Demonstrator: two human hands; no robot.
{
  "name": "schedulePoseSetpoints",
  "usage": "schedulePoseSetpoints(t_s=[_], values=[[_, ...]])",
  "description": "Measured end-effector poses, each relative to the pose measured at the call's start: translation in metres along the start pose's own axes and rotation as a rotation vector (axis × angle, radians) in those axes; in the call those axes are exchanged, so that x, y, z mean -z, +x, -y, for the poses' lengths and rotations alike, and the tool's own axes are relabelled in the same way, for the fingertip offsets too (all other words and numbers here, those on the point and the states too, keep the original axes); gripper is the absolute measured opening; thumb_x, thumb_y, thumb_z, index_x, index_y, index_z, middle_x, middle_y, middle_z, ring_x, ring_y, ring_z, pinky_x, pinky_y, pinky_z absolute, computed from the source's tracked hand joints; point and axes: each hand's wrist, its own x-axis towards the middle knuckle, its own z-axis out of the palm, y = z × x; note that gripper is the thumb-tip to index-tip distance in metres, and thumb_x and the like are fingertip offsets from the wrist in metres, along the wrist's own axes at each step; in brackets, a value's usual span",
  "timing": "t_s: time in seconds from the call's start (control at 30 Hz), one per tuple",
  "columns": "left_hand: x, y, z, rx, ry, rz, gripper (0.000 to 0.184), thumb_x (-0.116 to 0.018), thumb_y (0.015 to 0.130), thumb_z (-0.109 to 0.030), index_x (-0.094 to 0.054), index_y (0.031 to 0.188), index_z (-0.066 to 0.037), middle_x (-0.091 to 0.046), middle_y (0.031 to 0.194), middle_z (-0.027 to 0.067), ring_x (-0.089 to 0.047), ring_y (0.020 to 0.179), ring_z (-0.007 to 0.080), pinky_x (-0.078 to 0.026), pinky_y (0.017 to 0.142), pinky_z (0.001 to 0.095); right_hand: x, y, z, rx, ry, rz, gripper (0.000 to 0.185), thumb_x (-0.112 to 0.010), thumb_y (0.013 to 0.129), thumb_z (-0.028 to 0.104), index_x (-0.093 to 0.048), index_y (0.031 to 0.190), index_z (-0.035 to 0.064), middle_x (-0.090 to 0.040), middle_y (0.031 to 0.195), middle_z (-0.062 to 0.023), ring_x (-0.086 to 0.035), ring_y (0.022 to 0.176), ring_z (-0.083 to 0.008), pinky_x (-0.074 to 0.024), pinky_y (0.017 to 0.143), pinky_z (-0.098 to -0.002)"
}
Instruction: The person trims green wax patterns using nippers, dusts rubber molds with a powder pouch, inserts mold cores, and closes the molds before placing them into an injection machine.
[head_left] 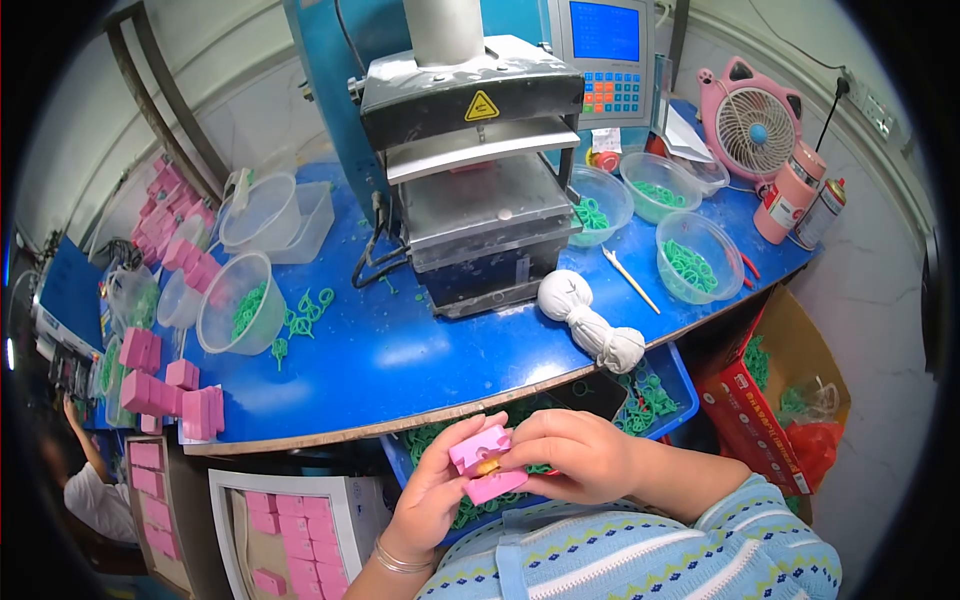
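Note:
A pink block-like piece (484,450) with a gap and something yellow inside is held near the table's front edge. My left hand (430,490) is wrapped round its left side. The fingers of my right hand (575,455) pinch at its right side, by the yellow part. Below both hands is a blue tray (683,385) of green ring-shaped pieces (648,400). What the right fingertips hold inside the gap is too small to tell.
A press machine (485,200) stands on the blue table (370,350). Around it are clear bowls (235,325) of green pieces, a white cloth bundle (590,318), pink blocks (150,392), a pink fan (750,125) and a red box (745,430). A person (98,495) is at far left.

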Motion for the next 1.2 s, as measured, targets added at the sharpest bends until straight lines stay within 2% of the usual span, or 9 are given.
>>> schedulePoseSetpoints(t_s=[0.1,0.33,0.43,0.5,0.6,0.9,1.07,1.13,1.2], values=[[-0.003,-0.001,-0.003,-0.019,-0.1,0.105,0.059,-0.046,0.076,0.013,-0.035,0.132,-0.002,-0.039,0.135,0.019,-0.039,0.125,0.0244,-0.032,0.104,0.0394,0.002,0.002,0.002,-0.094,0.021,-0.027,0.03,-0.071,0.073,0.008,-0.055,0.098,0.0014,-0.056,0.096,-0.0143,-0.059,0.083,-0.0283,-0.0504,0.07,-0.0351],[-0.001,-0.005,0.014,-0.169,0.285,0.033,0.055,-0.067,0.078,-0.003,-0.041,0.126,-0.003,-0.045,0.129,0.0174,-0.048,0.117,0.0234,-0.039,0.098,0.0364,-0.001,-0.002,0.001,-0.253,0.214,-0.028,0.033,-0.074,0.072,0.008,-0.052,0.096,0.0012,-0.053,0.091,-0.0117,-0.056,0.074,-0.0198,-0.0489,0.066,-0.0291],[0.0,-0.004,0.014,-0.247,0.293,0.052,0.051,-0.067,0.079,-0.006,-0.044,0.124,-0.003,-0.047,0.127,0.0164,-0.049,0.114,0.0228,-0.04,0.096,0.0354,-0.003,-0.003,0.001,-0.358,0.299,-0.078,0.039,-0.075,0.071,0.012,-0.052,0.1,0.0007,-0.051,0.09,-0.0115,-0.053,0.076,-0.0184,-0.0468,0.066,-0.0276],[0.0,-0.006,0.014,-0.269,0.292,0.07,0.05,-0.067,0.079,-0.006,-0.045,0.123,-0.004,-0.048,0.126,0.0157,-0.05,0.114,0.0225,-0.041,0.095,0.0349,-0.001,0.001,0.002,-0.402,0.26,-0.133,0.04,-0.073,0.074,0.016,-0.055,0.106,0.0013,-0.053,0.1,-0.0122,-0.053,0.091,-0.0214,-0.0442,0.078,-0.0327],[0.0,-0.011,0.014,-0.212,0.22,0.04,0.048,-0.069,0.078,-0.007,-0.048,0.121,-0.004,-0.05,0.123,0.0135,-0.051,0.112,0.0223,-0.041,0.094,0.0338,-0.003,0.001,-0.011,-0.116,0.203,-0.008,0.044,-0.073,0.074,0.025,-0.057,0.108,0.0016,-0.057,0.107,-0.0133,-0.052,0.101,-0.0249,-0.0399,0.085,-0.0365],[-0.005,-0.011,0.014,-0.077,0.028,0.073,0.049,-0.07,0.076,-0.005,-0.05,0.12,-0.005,-0.053,0.118,0.0099,-0.051,0.11,0.0194,-0.041,0.094,0.0326,-0.015,-0.002,-0.012,-0.142,0.308,-0.036,0.04,-0.07,0.076,0.024,-0.058,0.106,0.0004,-0.055,0.112,-0.014,-0.051,0.105,-0.0303,-0.0376,0.091,-0.0412],[-0.013,-0.007,0.01,-0.01,0.114,0.031,0.083,-0.075,0.071,-0.005,-0.026,0.138,-0.007,-0.038,0.132,0.012,-0.041,0.121,0.0211,-0.037,0.099,0.0352,-0.025,-0.01,-0.019,-0.239,0.332,-0.027,0.039,-0.062,0.084,0.026,-0.054,0.112,0.001,-0.055,0.11,-0.0111,-0.049,0.106,-0.0239,-0.0377,0.092,-0.0361],[-0.014,-0.004,0.01,-0.001,0.183,0.063,0.099,-0.077,0.067,-0.005,-0.012,0.142,-0.007,-0.031,0.136,0.0124,-0.037,0.125,0.0225,-0.037,0.1,0.0365,-0.031,-0.014,-0.021,-0.749,1.191,-0.15,0.04,-0.048,0.093,0.033,-0.051,0.116,0.0007,-0.054,0.11,-0.0102,-0.049,0.105,-0.0179,-0.0398,0.09,-0.0325],[-0.014,-0.002,0.008,0.044,0.362,0.014,0.1,-0.078,0.065,-0.003,-0.012,0.141,-0.005,-0.032,0.136,0.0132,-0.036,0.125,0.023,-0.038,0.099,0.038,-0.033,-0.014,-0.022,-0.814,1.297,-0.132,0.044,-0.037,0.097,0.038,-0.048,0.12,0.0016,-0.053,0.111,-0.0088,-0.05,0.102,-0.0141,-0.042,0.088,-0.0296]])
